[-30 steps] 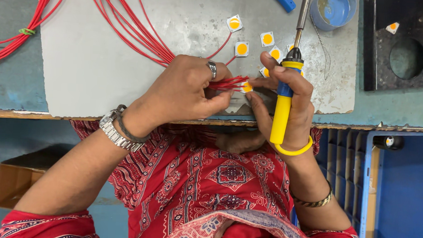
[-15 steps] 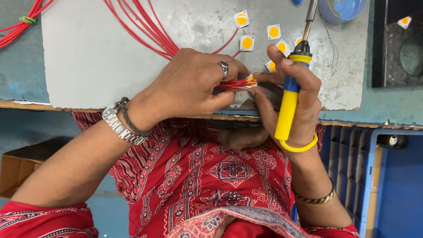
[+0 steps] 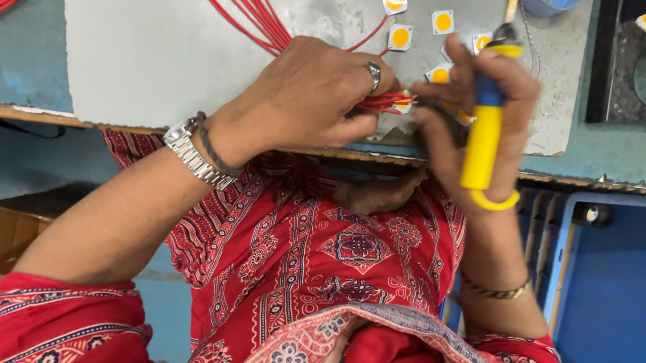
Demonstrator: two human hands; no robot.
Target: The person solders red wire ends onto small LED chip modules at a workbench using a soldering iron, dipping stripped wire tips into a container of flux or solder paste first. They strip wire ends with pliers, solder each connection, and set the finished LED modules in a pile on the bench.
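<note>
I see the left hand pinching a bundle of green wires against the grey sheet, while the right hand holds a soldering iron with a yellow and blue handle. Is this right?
Not quite: the wires are red, not green, as the head view shows. The rest holds: the left hand pinches them on the grey sheet, and the right hand holds the yellow and blue soldering iron.

Left hand (image 3: 309, 94) with silver ring, steel-link wristwatch (image 3: 190, 148) beside dark cord band, right hand (image 3: 478, 116) blurred, thin bangle (image 3: 500, 291) possibly gold-toned, red patterned short-sleeved garment (image 3: 348, 277)
</note>
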